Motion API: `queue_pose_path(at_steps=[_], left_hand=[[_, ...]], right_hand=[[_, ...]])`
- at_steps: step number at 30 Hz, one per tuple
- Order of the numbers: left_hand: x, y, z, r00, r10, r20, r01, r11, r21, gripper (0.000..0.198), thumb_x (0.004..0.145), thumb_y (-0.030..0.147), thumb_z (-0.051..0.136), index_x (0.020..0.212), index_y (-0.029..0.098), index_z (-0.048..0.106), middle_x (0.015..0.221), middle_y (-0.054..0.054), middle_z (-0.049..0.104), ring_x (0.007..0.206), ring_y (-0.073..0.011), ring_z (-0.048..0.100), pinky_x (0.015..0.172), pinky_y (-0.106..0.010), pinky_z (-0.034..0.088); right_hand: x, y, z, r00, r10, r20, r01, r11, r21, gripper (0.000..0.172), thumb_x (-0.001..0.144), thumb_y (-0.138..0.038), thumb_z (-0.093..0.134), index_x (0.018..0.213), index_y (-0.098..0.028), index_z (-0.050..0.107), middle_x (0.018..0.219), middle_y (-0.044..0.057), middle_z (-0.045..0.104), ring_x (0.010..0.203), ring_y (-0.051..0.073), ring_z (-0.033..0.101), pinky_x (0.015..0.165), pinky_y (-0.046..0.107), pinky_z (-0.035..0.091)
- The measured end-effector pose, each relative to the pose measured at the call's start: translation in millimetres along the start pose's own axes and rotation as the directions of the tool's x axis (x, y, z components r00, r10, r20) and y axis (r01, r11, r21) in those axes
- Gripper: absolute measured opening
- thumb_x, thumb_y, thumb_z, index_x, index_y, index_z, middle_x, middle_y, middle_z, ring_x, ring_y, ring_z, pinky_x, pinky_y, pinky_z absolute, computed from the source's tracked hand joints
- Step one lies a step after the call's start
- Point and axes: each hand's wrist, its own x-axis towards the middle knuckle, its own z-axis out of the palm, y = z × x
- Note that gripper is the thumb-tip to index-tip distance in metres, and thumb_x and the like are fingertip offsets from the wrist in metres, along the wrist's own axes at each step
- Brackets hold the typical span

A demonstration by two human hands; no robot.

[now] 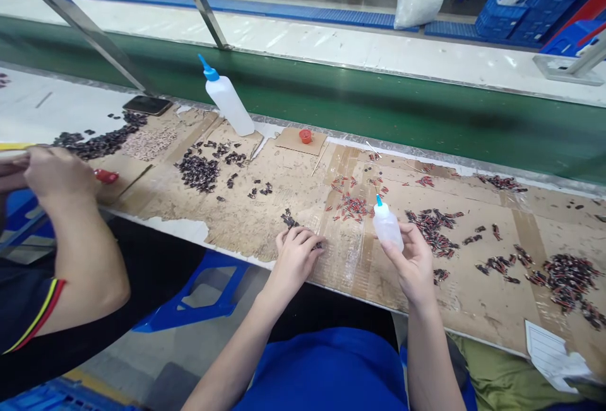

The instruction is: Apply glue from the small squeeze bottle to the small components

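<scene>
My right hand (413, 258) grips a small translucent squeeze bottle (388, 228) with a blue tip, held upright and slightly tilted above the cardboard. Low over the table's near edge, my left hand (299, 252) rests palm down with its fingers bent and slightly apart. Small dark parts (288, 218) lie just beyond its fingers, and another dark bit shows by its fingertips; what is under the palm is hidden. Between and beyond my hands is a scatter of small red parts (354, 206). A pile of dark-and-red parts (434, 229) lies right of the bottle.
Cardboard (265, 221) covers the worktable. A large squeeze bottle (230, 105), a red cup (305, 136) and a dark parts pile (199, 171) are left of centre. More parts (570, 278) lie right. A co-worker's arm (80, 221) is at left. A green belt (331, 95) runs behind.
</scene>
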Motion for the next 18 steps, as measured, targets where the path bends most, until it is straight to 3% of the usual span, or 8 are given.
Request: queue_pose_path(at_steps=[6, 10, 14, 18], left_hand=[[3, 6, -3.4, 0.998, 0.064, -0.009, -0.064, 0.998, -0.017, 0.017, 0.093, 0.019, 0.053, 0.102, 0.025, 0.067, 0.097, -0.006, 0.071, 0.097, -0.0227, 0.060, 0.090, -0.040, 0.034], [4, 11, -1.0, 0.992, 0.125, 0.012, -0.125, 0.992, -0.008, 0.018, 0.095, 0.020, 0.050, 0.091, 0.024, 0.066, 0.091, -0.003, 0.071, 0.092, -0.0199, 0.061, 0.089, -0.038, 0.033], [5, 18, 0.2, 0.992, 0.119, 0.039, -0.117, 0.992, -0.054, 0.019, 0.097, 0.020, 0.048, 0.085, 0.022, 0.063, 0.088, -0.001, 0.072, 0.092, -0.0185, 0.062, 0.087, -0.036, 0.033], [7, 21, -1.7, 0.994, 0.103, 0.043, -0.099, 0.991, -0.084, 0.017, 0.097, 0.024, 0.049, 0.087, 0.021, 0.062, 0.084, -0.001, 0.072, 0.084, -0.0168, 0.063, 0.083, -0.033, 0.035]], right_hand=[[-3, -6, 3, 0.997, 0.010, 0.080, -0.019, 0.994, 0.106, 0.040, 0.078, -0.060, 0.064, 0.087, -0.021, 0.062, 0.077, 0.004, 0.071, 0.072, 0.020, 0.064, 0.067, 0.031, 0.048], [-5, -7, 7, 0.994, 0.007, 0.108, -0.032, 0.973, 0.229, 0.043, 0.085, -0.060, 0.054, 0.079, -0.019, 0.065, 0.071, 0.005, 0.068, 0.069, 0.019, 0.061, 0.069, 0.032, 0.047], [-6, -12, 13, 0.989, 0.089, 0.114, -0.122, 0.940, 0.319, 0.049, 0.081, -0.065, 0.055, 0.072, -0.018, 0.067, 0.063, 0.004, 0.064, 0.061, 0.018, 0.056, 0.062, 0.031, 0.047], [-6, -14, 16, 0.975, 0.173, 0.139, -0.217, 0.874, 0.434, 0.047, 0.078, -0.065, 0.059, 0.078, -0.019, 0.068, 0.061, 0.003, 0.062, 0.056, 0.016, 0.053, 0.055, 0.029, 0.045]])
